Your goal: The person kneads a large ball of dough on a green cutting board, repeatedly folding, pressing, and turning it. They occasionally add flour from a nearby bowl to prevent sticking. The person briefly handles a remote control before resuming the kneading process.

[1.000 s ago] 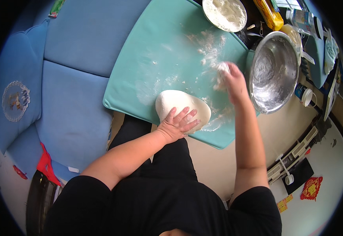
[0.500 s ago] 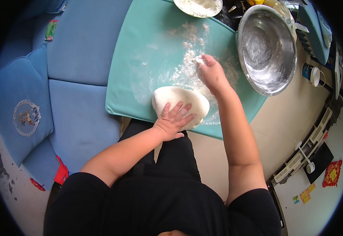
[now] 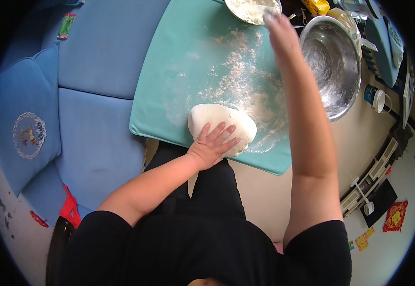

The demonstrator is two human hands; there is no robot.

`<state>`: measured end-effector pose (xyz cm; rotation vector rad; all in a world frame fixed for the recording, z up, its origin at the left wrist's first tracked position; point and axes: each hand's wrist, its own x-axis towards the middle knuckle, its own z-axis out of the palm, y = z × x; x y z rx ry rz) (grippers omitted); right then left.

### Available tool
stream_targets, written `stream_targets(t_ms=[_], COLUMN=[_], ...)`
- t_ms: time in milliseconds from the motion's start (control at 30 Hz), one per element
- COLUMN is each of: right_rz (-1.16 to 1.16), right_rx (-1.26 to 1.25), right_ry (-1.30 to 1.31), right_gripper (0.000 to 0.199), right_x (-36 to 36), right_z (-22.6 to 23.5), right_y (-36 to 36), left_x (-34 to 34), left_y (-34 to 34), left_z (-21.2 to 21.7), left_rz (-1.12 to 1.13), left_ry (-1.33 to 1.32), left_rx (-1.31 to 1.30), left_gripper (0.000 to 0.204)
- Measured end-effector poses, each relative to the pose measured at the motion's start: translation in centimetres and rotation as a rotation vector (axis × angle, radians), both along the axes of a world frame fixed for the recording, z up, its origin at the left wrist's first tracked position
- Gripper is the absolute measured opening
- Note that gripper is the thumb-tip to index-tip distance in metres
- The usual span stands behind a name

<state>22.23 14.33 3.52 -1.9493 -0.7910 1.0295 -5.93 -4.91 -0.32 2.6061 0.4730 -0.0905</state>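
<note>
A large, smooth lump of white dough (image 3: 202, 117) rests at the near edge of the green tabletop (image 3: 164, 81). My left hand (image 3: 213, 143) lies flat on it with the fingers spread. Loose flour (image 3: 238, 71) is scattered over the surface beyond the dough. At the far edge is a bowl (image 3: 245, 20) holding white flour. My right hand (image 3: 284, 35) is stretched out beside this bowl's right side, whitened at the fingertips. Motion blurs its fingers, so their grip is unclear. Its forearm passes in front of a metal basin.
The metal basin (image 3: 340, 62), dusted white inside, stands at the far right. A yellow package (image 3: 317, 5) and other items sit beyond it. A blue sofa (image 3: 100, 124) borders the tabletop on the left. A small white-handled bucket (image 3: 375, 97) is farther right.
My right hand has moved away from the scattered flour, up and to the right, to beside the flour bowl. My left hand stays on the dough.
</note>
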Motion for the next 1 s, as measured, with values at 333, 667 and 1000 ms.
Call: stream_targets(t_ms=[333, 667, 1000], right_rz=[0.154, 0.357, 0.338], right_rx=[-0.416, -0.17, -0.22], right_ry=[0.252, -0.323, -0.709], right_gripper=[0.038, 0.056, 0.088], right_x=[-8.2, -9.2, -9.1], right_z=[-9.2, -1.6, -5.1], right_y=[-14.8, -21.9, -23.5], left_x=[-3.6, 1.1, 7.4], left_y=[-1.2, 5.2, 11.2], left_z=[-1.0, -2.7, -0.2], left_rz=[-0.002, 0.017, 0.081], left_ry=[-0.179, -0.258, 0.205], left_rx=[0.115, 0.068, -0.126], left_gripper=[0.053, 0.05, 0.089])
